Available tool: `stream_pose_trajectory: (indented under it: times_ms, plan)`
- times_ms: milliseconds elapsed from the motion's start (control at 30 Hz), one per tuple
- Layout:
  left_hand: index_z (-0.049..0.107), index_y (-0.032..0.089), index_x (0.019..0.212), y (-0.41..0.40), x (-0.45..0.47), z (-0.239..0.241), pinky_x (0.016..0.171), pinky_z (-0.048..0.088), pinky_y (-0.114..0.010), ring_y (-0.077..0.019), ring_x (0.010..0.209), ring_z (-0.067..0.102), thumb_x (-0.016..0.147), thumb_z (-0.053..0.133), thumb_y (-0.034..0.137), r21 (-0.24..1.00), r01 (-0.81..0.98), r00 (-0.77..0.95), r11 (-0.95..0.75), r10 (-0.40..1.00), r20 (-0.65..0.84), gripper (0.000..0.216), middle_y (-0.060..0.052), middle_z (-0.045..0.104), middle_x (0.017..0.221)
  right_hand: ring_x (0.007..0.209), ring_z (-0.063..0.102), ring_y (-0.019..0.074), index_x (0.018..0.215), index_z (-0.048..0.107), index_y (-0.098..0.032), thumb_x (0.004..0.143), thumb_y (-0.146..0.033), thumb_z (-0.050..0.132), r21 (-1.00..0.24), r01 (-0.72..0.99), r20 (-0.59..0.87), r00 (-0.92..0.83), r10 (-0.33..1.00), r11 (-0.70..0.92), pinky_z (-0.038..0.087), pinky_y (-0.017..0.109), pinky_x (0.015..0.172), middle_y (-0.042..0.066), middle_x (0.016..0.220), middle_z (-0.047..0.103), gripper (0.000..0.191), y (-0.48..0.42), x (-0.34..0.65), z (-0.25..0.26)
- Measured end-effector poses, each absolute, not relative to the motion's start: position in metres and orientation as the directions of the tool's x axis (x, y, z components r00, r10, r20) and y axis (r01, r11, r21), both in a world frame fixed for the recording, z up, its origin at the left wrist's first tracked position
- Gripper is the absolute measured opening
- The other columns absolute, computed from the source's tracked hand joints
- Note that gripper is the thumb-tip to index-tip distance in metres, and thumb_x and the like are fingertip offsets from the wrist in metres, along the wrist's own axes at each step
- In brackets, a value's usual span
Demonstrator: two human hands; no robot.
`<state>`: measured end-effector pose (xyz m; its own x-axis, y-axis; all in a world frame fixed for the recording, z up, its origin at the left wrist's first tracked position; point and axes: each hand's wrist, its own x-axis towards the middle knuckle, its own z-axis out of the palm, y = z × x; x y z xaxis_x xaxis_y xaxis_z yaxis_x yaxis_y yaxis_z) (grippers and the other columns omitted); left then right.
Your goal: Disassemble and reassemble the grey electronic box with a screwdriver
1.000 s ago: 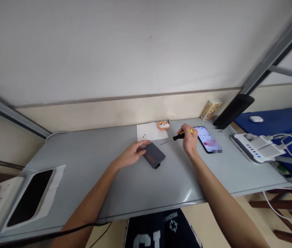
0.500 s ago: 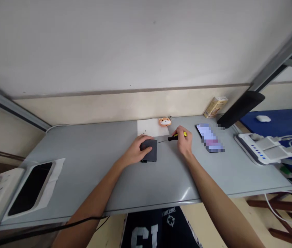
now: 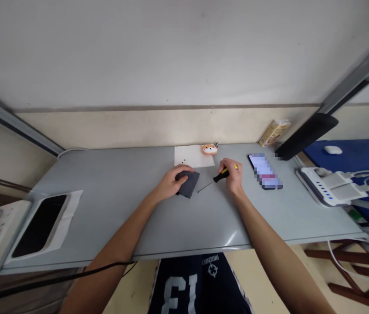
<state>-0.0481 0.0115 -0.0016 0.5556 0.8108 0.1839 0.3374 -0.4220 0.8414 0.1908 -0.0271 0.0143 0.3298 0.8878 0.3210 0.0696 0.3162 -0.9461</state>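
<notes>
grey case gripped by left hand, screwdriver in right hand.

The dark shirt at the near edge bears a large white 13. Just above it are small white letters that look like RIGORE, over a crosshair sign. The phone screen, far right, is blurred and unreadable.

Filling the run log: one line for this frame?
left hand: holds dark grey device on table | right hand: grips screwdriver, tip near device | phone: lit, right of hands
</notes>
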Motion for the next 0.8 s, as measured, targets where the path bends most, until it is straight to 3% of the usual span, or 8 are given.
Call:
stream_pose_trajectory:
  times_ms: [267,500,667,800]
  plan:
    - [0.073,0.024,0.105,0.002,-0.041,0.005,0.116,0.043,-0.049,-0.0249,0.127,0.058,0.096,0.055,0.021,0.632,0.4,0.563,-0.664,0.722,0.402,0.02,-0.009,0.068,0.125,0.063,0.047,0.016,0.05,0.061,-0.021,0.086,-0.032,0.048,-0.953,0.059,0.301,0.186,0.935,0.296,0.034,0.03,0.062,0.003,0.058,0.056,0.04,-0.036,0.175,0.015]
    - [0.074,0.025,0.101,-0.013,-0.039,0.019,0.105,0.048,-0.049,-0.0261,0.112,0.059,0.092,0.065,0.032,0.547,0.414,0.685,-0.727,0.645,0.338,0.015,-0.008,0.066,0.113,0.058,0.042,0.0143,0.046,0.057,-0.021,0.083,-0.037,0.051,-0.954,-0.016,0.275,0.346,0.897,0.299,0.031,0.03,0.057,0.003,0.054,0.048,0.041,-0.025,0.183,0.007]
    - [0.074,0.024,0.096,-0.012,-0.036,0.012,0.097,0.049,-0.043,-0.0223,0.097,0.06,0.094,0.065,0.035,0.48,0.436,0.704,-0.761,0.621,0.344,0.014,-0.006,0.063,0.099,0.052,0.038,0.0116,0.048,0.056,-0.02,0.081,-0.038,0.053,-0.96,-0.162,0.136,0.446,0.884,0.229,0.026,0.026,0.047,0.001,0.054,0.043,0.038,-0.019,0.186,0.001]
    - [0.074,0.024,0.091,-0.008,-0.035,0.005,0.095,0.049,-0.041,-0.0205,0.092,0.061,0.098,0.061,0.032,0.502,0.43,0.682,-0.751,0.634,0.364,0.017,-0.004,0.066,0.091,0.052,0.04,0.0108,0.051,0.056,-0.019,0.08,-0.042,0.056,-0.957,-0.24,0.03,0.474,0.88,0.162,0.026,0.024,0.043,0.0,0.056,0.046,0.037,-0.016,0.185,-0.002]
